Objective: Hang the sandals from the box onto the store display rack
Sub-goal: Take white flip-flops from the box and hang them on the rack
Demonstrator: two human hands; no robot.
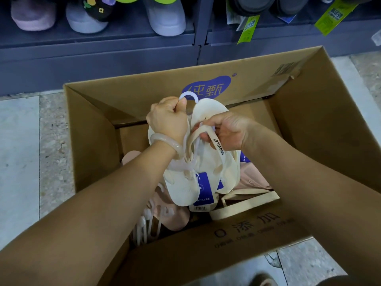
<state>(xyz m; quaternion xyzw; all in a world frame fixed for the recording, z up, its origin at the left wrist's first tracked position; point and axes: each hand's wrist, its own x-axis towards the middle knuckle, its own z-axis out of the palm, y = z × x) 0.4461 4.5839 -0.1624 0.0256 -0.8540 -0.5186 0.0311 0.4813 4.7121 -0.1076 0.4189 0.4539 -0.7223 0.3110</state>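
Observation:
A pair of cream flip-flop sandals (214,170) hangs over the open cardboard box (321,124), joined on a white plastic hanger (188,96) whose hook sticks up above my fist. My left hand (168,118) grips the hanger just below the hook. My right hand (226,129) pinches the cream strap marked SOOYILE on the right sandal. A blue price tag (203,193) dangles from the pair. Pink sandals (175,213) and spare white hangers (146,226) lie deeper in the box.
The dark display rack (99,54) stands right behind the box, with lilac and grey chunky slippers (165,19) and green tags (247,27) hanging above. A pale tiled floor (18,151) surrounds the box. A cream strap (243,203) lies by the box's near flap.

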